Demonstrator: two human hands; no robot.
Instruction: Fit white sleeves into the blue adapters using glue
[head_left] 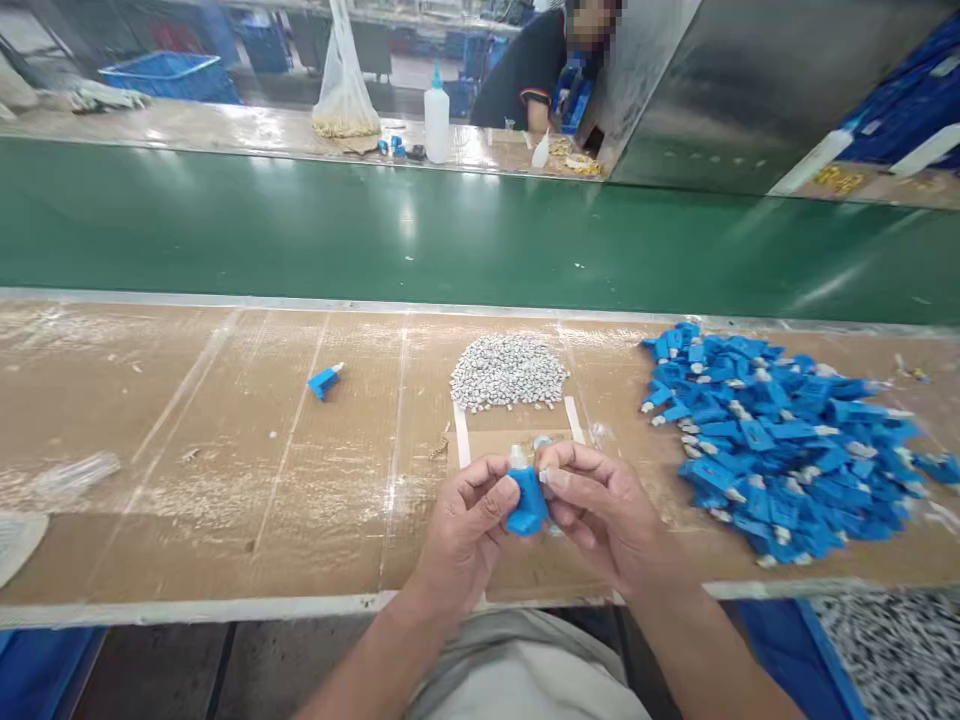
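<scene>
Between the thumb and fingers of my left hand (466, 522) is a small blue plastic part (528, 506) with a whitish tip pointing away from me. My right hand (604, 512) meets its right side, thumb and forefinger pinching a tiny pale piece (544, 478) against or close to the part. Whether that piece touches the blue plastic I cannot tell. Just beyond my hands lies a heap of small grey-white pieces (510, 370). A large pile of similar blue parts with pale tips (787, 445) spreads to the right. One more blue part (324, 383) rests alone on the left.
The cardboard-covered bench (217, 480) ends at a pale front edge. A green conveyor belt (300, 225) runs behind it. Across the belt stand a white squeeze bottle (437, 122) and a plastic bag (345, 90), near another person (517, 75). A blue bin (802, 655) sits low at right.
</scene>
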